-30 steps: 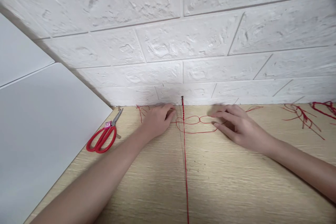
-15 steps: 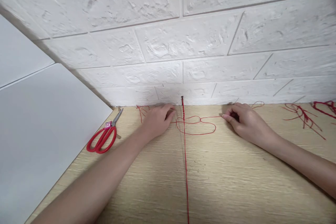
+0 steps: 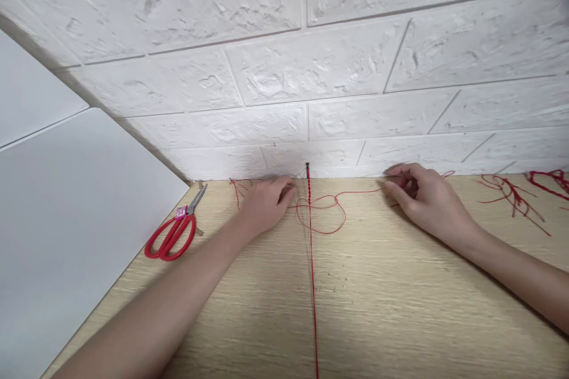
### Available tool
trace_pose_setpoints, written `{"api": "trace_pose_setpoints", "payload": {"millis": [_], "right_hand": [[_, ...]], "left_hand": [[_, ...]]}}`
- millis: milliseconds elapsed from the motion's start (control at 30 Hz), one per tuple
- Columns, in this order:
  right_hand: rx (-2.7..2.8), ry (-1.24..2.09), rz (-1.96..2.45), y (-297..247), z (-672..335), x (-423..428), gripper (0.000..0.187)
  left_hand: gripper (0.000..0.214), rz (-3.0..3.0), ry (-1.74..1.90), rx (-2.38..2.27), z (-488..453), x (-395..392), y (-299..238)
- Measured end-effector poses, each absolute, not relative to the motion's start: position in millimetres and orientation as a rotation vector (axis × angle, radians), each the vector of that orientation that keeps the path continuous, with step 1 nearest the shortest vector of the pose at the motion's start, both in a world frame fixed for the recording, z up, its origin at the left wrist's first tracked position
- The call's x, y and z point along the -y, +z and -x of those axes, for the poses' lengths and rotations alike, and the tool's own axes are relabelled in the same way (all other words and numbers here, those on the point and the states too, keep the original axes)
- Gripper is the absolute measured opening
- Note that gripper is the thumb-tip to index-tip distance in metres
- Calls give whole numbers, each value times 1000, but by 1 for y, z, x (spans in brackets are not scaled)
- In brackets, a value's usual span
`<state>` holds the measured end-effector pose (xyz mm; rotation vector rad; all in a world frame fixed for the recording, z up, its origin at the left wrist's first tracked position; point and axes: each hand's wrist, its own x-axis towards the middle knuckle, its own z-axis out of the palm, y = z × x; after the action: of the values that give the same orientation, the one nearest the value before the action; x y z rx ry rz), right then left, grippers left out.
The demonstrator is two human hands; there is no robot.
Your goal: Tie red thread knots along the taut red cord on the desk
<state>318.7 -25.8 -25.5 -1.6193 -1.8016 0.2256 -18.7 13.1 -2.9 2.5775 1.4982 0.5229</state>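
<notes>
A short twisted red cord hangs from a small dark nail at the foot of the wall. From its lower end a taut red thread runs toward me. Another thin red thread makes a loose loop across the taut one. My left hand lies on the table left of the cord, its fingers closed on this thread's left end; the fingertips are partly hidden. To the right, my right hand has thumb and forefinger apart, and the thread's right part passes by the thumb.
Red-handled scissors lie at the left, beside a white panel. Frayed red thread scraps and a braided red piece sit at the right along the white brick-pattern wall. More thread ends show behind my left hand.
My right hand has shifted slightly right and toward the wall, and its fingers have parted. The loop in the thread has grown smaller. My left hand has stayed in place.
</notes>
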Motion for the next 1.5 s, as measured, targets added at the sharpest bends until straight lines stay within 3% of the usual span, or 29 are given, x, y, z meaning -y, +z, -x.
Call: {"api": "trace_pose_setpoints", "payload": {"millis": [200, 433, 633, 733, 1100, 1233, 1500], "right_hand": [[1951, 179, 1747, -26, -321, 25, 25], [2019, -291, 1901, -13, -324, 34, 12], [2128, 79, 1509, -14, -312, 32, 18], [2131, 217, 1489, -20, -313, 27, 20], [1986, 73, 1880, -21, -326, 28, 21], [2041, 47, 1685, -18, -322, 28, 14], [2080, 217, 1531, -24, -322, 21, 22]], "left_hand": [[29, -2566, 527, -1496, 19, -13, -3], [25, -2583, 573, -1481, 20, -12, -3], [4, -2557, 561, -1163, 23, -4, 9], [4, -2529, 477, -1075, 25, -3, 10], [11, -2395, 512, -1362, 25, -13, 3], [9, -2391, 635, -1375, 24, -13, 4], [8, -2435, 571, -1246, 24, -15, 1]]}}
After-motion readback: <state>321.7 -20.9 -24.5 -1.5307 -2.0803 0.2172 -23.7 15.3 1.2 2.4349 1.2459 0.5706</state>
